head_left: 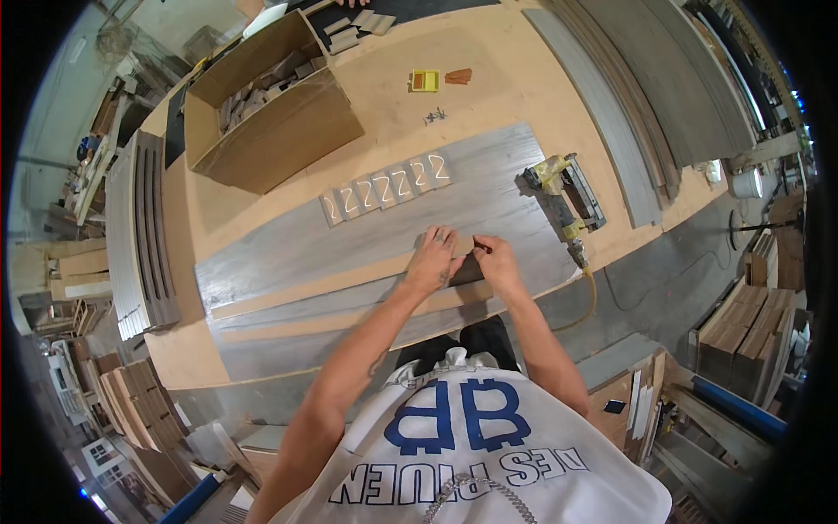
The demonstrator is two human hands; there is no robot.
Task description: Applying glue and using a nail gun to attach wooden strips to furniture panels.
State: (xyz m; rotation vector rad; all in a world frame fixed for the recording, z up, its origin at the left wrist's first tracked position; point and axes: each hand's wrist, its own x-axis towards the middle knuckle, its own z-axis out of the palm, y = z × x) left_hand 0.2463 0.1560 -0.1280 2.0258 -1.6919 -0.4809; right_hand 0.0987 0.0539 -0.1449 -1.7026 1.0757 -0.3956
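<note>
Long grey wood-look boards (288, 262) lie on the workbench before me, with tan strips (305, 294) running along them. My left hand (434, 255) rests on the upper strip's right end, its fingers spread over the board. Beside it, my right hand (494, 260) is closed in a pinch; what its fingertips hold is dark and too small to name. A dark grey piece (467, 271) shows between and below the hands, partly hidden. Farther up the board, several small grey blocks (384, 192) sit in a row with pale glue squiggles on top.
A yellow nail gun (566, 196) lies at the board's right end, its hose trailing off the bench. A cardboard box (288, 131) of wood offcuts stands far left. Beyond lie a yellow case (425, 80), orange-brown strips (458, 77) and dark fasteners (435, 115). Planks (602, 113) are stacked right.
</note>
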